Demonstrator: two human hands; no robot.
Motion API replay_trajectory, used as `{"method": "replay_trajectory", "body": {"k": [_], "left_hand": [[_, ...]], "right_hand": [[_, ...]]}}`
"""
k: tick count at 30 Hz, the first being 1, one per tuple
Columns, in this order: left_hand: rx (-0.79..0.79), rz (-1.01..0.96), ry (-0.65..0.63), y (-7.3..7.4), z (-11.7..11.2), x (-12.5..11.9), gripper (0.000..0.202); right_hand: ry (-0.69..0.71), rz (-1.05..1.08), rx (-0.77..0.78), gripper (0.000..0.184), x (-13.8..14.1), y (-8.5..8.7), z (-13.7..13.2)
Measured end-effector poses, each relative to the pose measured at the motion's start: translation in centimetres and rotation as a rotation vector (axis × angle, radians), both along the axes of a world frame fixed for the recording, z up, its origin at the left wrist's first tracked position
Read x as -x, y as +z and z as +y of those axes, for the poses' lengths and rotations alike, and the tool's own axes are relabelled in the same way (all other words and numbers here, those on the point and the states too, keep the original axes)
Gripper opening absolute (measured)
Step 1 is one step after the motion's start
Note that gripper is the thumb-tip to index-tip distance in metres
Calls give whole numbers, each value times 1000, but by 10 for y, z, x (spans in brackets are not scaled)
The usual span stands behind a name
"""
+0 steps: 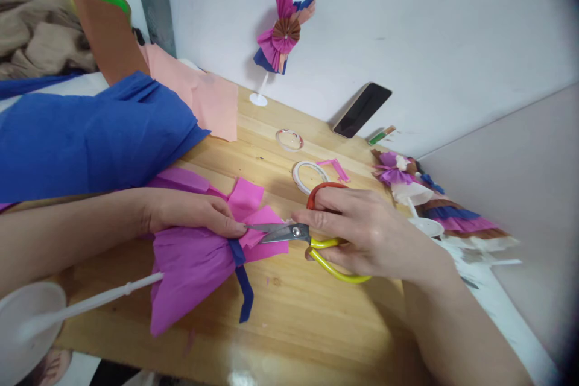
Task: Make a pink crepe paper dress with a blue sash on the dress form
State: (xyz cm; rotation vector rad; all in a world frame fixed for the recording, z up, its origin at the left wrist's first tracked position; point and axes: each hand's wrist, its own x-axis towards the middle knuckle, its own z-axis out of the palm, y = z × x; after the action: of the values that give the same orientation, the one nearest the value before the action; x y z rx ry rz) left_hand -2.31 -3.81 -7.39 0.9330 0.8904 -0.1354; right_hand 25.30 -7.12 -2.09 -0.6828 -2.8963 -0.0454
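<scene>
My left hand [194, 214] pinches a gathered piece of magenta crepe paper [194, 277] near its narrow middle. A dark blue strip [244, 289] is wrapped round that middle, its end hanging down. From the flared paper a white plastic stick [99, 300] runs left to a round white base [31, 319]. In my right hand [362, 229] is a pair of scissors [296, 232] with one red and one yellow handle. Their blades are parted and lie at the upper pink flaps [260, 223], close to my left fingertips.
Blue crepe paper [90, 132] and a peach sheet [199, 96] cover the left side. Tape rolls [311, 178] lie behind my hands. A phone [363, 110] leans on the wall near a finished paper figure [284, 36]. More paper figures [456, 217] stand at right.
</scene>
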Motion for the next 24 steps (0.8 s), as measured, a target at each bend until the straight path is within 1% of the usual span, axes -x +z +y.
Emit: {"method": "replay_trajectory", "body": {"k": [3, 10, 15, 19, 24], "left_hand": [[10, -6, 9, 2, 0, -1, 38], [0, -19, -4, -1, 1, 0, 41], [-4, -7, -7, 1, 1, -1, 43], [-7, -9, -4, 1, 1, -1, 44], [-29, 14, -29, -1, 1, 0, 43]], "right_hand": [[16, -13, -35, 26, 0, 1, 0], [34, -24, -62, 26, -1, 1, 0], [50, -32, -101, 28, -1, 2, 0], [55, -37, -103, 29, -2, 1, 0], [46, -52, -102, 30, -4, 0, -1]]}}
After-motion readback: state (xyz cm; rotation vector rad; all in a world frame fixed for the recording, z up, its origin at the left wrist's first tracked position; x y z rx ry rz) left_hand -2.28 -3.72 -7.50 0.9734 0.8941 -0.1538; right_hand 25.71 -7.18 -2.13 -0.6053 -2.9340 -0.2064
